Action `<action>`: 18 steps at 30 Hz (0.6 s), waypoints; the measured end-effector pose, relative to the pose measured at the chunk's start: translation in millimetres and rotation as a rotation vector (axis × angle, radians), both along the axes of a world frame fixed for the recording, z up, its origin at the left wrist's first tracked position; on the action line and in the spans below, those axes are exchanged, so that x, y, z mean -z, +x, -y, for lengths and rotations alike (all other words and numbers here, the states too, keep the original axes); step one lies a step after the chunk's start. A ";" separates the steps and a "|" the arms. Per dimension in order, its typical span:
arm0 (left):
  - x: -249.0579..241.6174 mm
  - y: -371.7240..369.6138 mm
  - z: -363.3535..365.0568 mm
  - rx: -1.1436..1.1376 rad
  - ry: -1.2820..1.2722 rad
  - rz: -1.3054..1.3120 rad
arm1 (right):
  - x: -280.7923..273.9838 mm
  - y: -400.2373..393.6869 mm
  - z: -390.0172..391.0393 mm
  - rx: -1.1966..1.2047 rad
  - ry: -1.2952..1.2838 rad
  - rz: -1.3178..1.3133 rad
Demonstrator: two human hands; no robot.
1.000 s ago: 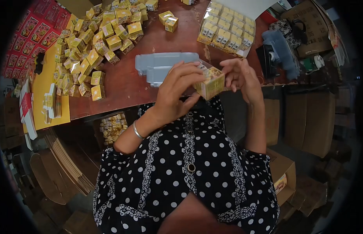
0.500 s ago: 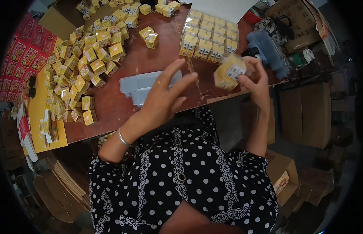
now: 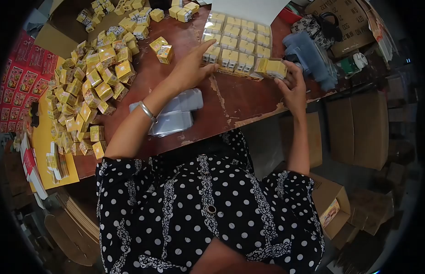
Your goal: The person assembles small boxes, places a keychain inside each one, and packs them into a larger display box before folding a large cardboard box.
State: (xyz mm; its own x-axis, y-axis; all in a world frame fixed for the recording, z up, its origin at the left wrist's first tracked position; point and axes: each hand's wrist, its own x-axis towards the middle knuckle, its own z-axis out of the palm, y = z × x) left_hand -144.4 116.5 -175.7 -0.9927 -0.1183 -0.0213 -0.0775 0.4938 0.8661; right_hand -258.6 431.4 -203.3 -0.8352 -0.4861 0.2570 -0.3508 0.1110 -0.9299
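My right hand grips a small yellow box in clear wrap by its right end, at the near right corner of a display box filled with rows of small yellow-and-white boxes. At the display box's left side, my left hand has its fingers apart, the index finger stretched over the small boxes, and holds nothing. Flat clear plastic sleeves lie on the red table beneath my left forearm. Two yellow boxes sit together left of my left hand.
A large pile of small yellow boxes covers the table's left part, by a yellow sheet and red printed sheets. Blue-grey plastic, a patterned bag and a carton stand at the right.
My left hand has moved forward to the display box. My right hand has brought the yellow box from in front of the display box to its near right corner and turned it.
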 end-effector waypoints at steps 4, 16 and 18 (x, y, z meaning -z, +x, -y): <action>18.8 -7.5 4.0 0.020 -0.177 -0.128 | 12.6 -3.3 -2.7 0.019 -0.005 0.008; 19.6 -9.4 0.4 0.023 -0.270 -0.095 | -22.3 6.1 30.8 0.032 0.592 -0.731; 16.4 -7.1 -2.1 0.005 -0.296 -0.069 | -20.9 5.9 37.7 0.074 0.641 -0.829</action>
